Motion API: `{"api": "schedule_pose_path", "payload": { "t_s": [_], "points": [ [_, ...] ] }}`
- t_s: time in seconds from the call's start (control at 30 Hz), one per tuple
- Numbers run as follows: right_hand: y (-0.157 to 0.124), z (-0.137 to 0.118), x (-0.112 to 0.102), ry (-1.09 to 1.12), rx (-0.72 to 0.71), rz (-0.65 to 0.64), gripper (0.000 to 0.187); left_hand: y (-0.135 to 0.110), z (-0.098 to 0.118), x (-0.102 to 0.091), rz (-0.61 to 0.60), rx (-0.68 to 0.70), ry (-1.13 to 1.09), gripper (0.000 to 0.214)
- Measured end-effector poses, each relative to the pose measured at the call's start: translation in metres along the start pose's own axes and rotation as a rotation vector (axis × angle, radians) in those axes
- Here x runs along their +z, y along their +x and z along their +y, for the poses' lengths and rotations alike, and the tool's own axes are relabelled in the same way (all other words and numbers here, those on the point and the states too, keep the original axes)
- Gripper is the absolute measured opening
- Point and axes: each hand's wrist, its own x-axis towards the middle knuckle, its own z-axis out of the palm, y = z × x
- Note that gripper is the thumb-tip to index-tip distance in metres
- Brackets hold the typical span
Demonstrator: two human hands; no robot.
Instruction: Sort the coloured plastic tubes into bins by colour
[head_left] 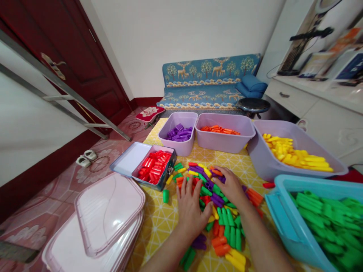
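A mixed pile of short, tube-like plastic pieces [207,190] in green, purple, yellow, orange and red covers the middle of the table. My left hand [191,206] lies over its left side, fingers spread and touching orange and red pieces. On the far right side, my right hand [231,187] rests with thumb and fingers apart, beside purple and orange pieces. Neither hand visibly lifts anything. Nearer to me, green pieces [232,237] lie in rows between my forearms, next to orange pieces [220,245] and yellow ones [236,259].
Around the pile stand a tin of red pieces [171,154], lilac tubs with purple [181,148], orange [224,143] and yellow pieces [256,160], and a turquoise tub [286,223] of green pieces. Stacked lids [110,211] lie left. The table has a yellow patterned cloth [154,230].
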Motion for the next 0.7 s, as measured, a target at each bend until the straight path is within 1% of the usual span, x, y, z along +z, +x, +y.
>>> {"api": "schedule_pose_path", "payload": {
  "t_s": [0.1, 0.2, 0.33, 0.43, 0.5, 0.57, 0.63, 0.7],
  "points": [
    [0.0, 0.001, -0.001, 0.019, 0.005, -0.002, 0.039, 0.022, 0.005, 0.004, -0.049, 0.019, -0.119, 0.063],
    [0.001, 0.001, -0.001, 0.048, 0.011, 0.005, 0.034, 0.046, 0.004, 0.01, -0.085, 0.047, -0.266, 0.06],
    [0.001, -0.002, -0.002, 0.07, 0.046, 0.039, 0.028, 0.069, -0.006, 0.018, -0.027, -0.017, -0.481, 0.049],
    [0.001, -0.005, -0.004, 0.102, 0.053, 0.027, 0.019, 0.074, -0.015, 0.018, -0.013, -0.089, -0.691, 0.04],
    [0.001, -0.008, -0.005, 0.119, 0.029, 0.013, 0.013, 0.073, -0.018, 0.017, -0.008, -0.151, -0.821, 0.037],
    [0.001, -0.012, -0.006, 0.129, -0.019, 0.018, 0.014, 0.071, -0.02, 0.014, 0.022, -0.169, -0.882, 0.035],
    [0.001, -0.015, -0.007, 0.135, -0.071, 0.037, 0.014, 0.069, -0.02, 0.011, 0.071, -0.11, -0.832, 0.034],
    [0.001, -0.017, -0.007, 0.144, -0.105, 0.051, 0.009, 0.068, -0.021, 0.004, 0.106, 0.0, -0.716, 0.033]
  ]
}}
